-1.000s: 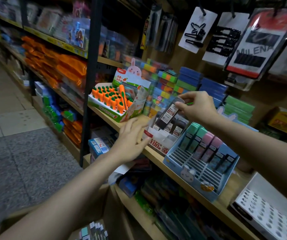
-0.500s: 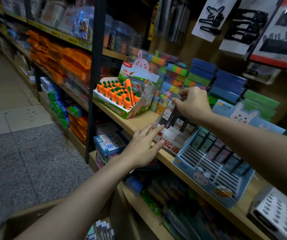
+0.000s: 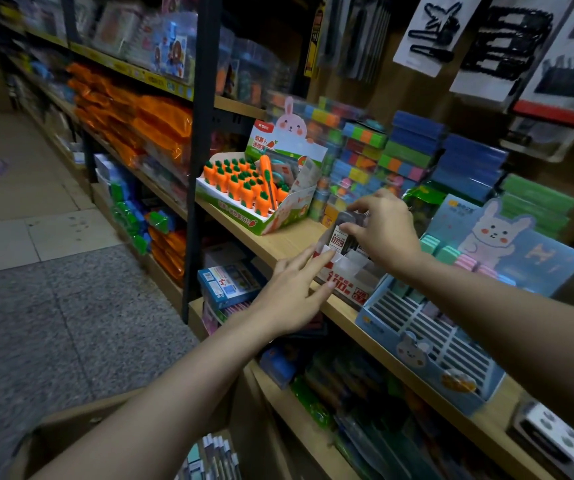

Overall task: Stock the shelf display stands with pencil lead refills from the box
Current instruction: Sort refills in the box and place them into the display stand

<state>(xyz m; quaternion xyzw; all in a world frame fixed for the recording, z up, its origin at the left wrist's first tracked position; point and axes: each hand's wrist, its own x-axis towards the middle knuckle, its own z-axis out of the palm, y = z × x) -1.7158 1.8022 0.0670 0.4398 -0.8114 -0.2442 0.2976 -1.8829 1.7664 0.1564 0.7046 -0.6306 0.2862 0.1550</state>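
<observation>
Head: R hand point(image 3: 387, 230) pinching refill point(image 3: 342, 233), prob.

Wooden shelf point(image 3: 278, 242): carrot display box point(image 3: 244, 216), red-white stand point(image 3: 347, 284), blue stand point(image 3: 427, 362).

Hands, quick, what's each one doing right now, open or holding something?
Left hand: open, fingers spread against the front of the white display stand, holding nothing.
Right hand: closed on a lead refill pack, lowering it into the stand.
</observation>
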